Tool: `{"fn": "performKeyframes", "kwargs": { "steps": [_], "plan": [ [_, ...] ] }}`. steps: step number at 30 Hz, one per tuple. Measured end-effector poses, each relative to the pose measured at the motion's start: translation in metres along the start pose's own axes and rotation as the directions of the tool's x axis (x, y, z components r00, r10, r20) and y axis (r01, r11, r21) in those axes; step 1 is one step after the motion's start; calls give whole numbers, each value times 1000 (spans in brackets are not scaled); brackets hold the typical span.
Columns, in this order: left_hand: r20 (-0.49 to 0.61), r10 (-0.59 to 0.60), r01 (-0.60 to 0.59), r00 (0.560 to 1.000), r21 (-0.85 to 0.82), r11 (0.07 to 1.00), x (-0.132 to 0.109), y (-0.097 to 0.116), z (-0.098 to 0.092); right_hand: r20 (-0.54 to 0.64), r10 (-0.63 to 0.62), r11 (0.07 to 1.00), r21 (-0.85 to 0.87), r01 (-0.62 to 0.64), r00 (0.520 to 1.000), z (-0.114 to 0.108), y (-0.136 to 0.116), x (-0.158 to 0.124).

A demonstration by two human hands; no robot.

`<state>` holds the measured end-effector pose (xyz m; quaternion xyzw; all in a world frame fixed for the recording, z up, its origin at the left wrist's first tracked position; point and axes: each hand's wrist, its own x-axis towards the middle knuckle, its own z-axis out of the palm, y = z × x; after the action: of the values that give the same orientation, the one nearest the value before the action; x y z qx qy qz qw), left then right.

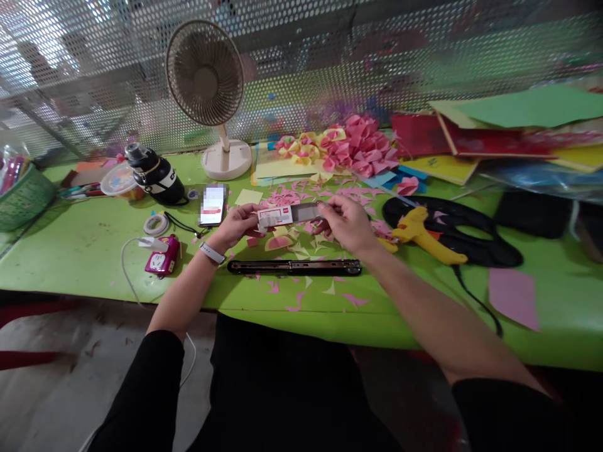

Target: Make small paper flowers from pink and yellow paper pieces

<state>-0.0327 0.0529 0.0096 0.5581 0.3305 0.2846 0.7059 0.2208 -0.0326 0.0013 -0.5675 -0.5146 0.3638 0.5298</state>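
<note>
Where both bare forearms slant in over the near edge of the green table (pixel 70 270), they converge on a small box (pixel 276 217), held mid-table over loose paper scraps (pixel 330 187). L hand (pixel 239 225) pinches the box's L end btwn thumb & fingers, fingers curled, a pale watch band (pixel 212 253) round that wrist. R hand (pixel 346 220) pinches the other end, thumb on top, fingers bent underneath; R arm is the straighter of the two.

Box is white w/ red print; a grey part (pixel 306 212) shows at its R end, up to the R fingertips. Can't tell if that's an inner tray or contents.

Just nearer the body, a black stapler (pixel 294 267) lies opened out flat, lengthwise, touched by neither hand.

Other containers, all on the L side: green basket (pixel 21 206) at the far L edge w/ pens (pixel 14 169) etc. standing in it; a clear tub (pixel 117 182), smth orange inside, too blurry to ID; right beside it a black bottle (pixel 153 172) w/ grey cap, contents hidden. Phone (pixel 213 206), screen lit, lies btwn bottle & L hand. R of the R hand: yellow glue gun (pixel 421 235), partly on a black board (pixel 499 242).
</note>
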Motion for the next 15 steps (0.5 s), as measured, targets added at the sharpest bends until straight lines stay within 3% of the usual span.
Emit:
{"fn": "performKeyframes", "kwargs": {
  "steps": [12, 15],
  "plan": [
    [33, 11, -10, 999, -31, 999, 2, 0, -7, -55, 9, 997, 82, -4, 998, 1, -9, -3],
    [103, -63, 73, 993, -95, 993, 1, 5, -9, -27, -16, 996, 87, 18, 1000, 2, -7, -6]
  ]
}}
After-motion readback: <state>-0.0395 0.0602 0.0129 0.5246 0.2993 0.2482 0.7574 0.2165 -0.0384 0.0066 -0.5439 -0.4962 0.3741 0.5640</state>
